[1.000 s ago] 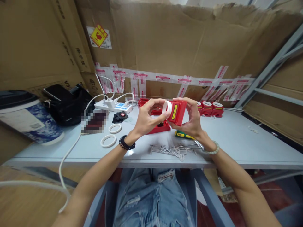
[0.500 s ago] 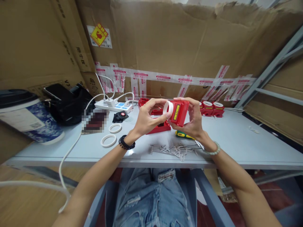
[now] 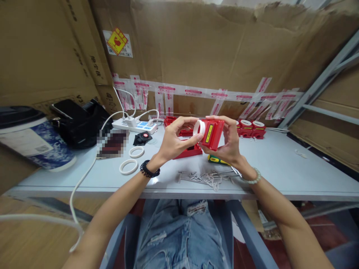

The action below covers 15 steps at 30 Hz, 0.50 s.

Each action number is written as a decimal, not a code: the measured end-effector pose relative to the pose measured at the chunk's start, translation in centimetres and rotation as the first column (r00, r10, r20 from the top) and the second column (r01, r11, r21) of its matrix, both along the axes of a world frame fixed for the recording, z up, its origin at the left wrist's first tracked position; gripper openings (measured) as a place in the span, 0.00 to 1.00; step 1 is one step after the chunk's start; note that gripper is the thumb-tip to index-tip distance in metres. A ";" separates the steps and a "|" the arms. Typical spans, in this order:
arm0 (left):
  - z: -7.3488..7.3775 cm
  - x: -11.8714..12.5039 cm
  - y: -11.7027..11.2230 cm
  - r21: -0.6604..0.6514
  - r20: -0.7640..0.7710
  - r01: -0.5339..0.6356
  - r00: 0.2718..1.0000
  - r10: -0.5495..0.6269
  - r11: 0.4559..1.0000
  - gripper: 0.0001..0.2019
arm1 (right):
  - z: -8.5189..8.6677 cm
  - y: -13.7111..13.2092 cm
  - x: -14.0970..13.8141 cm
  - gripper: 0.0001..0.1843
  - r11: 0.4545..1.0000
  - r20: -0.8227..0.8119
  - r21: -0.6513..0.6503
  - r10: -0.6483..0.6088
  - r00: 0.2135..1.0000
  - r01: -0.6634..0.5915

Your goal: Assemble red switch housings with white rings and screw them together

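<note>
Above the middle of the table, my right hand (image 3: pixel 230 140) grips a red plastic housing (image 3: pixel 215 135) with a yellow label on its side. A white ring (image 3: pixel 198 129) sits at the housing's left end, pinched between the thumb and fingers of my left hand (image 3: pixel 179 138). Whether the ring is fully seated against the housing I cannot tell. Behind and below my hands lie open red housing parts (image 3: pixel 192 151), partly hidden. Two loose white rings, a nearer one (image 3: pixel 128 167) and a farther one (image 3: pixel 136 151), rest left of my left wrist.
Small screws (image 3: pixel 196 177) and white cord pieces lie near the front edge, beside a green-yellow screwdriver handle (image 3: pixel 217 160). Several red units with white rings (image 3: pixel 258 129) stand at the back right. At left are a power strip (image 3: pixel 137 125), black bag (image 3: pixel 75 123) and large cup (image 3: pixel 33 138).
Almost nothing differs. Both hands keep the same hold on the white ring and red housing, with only a very slight shift of the housing.
</note>
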<state>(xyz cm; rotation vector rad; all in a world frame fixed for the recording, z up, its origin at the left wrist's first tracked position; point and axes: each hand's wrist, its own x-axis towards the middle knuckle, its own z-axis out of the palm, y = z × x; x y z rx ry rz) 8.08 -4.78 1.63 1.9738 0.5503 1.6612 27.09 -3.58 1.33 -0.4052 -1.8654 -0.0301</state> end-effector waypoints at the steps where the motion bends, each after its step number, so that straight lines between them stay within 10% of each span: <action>1: 0.0 0.0 0.0 0.000 -0.002 0.002 1.000 -0.002 1.000 0.19 | 0.0 0.0 0.0 0.46 1.000 0.005 -0.006 -0.004 1.000 0.005; 15: -0.1 0.0 0.1 0.004 -0.004 0.026 1.000 -0.026 1.000 0.20 | 0.1 -0.3 -0.3 0.44 1.000 -0.049 -0.027 -0.005 0.999 0.003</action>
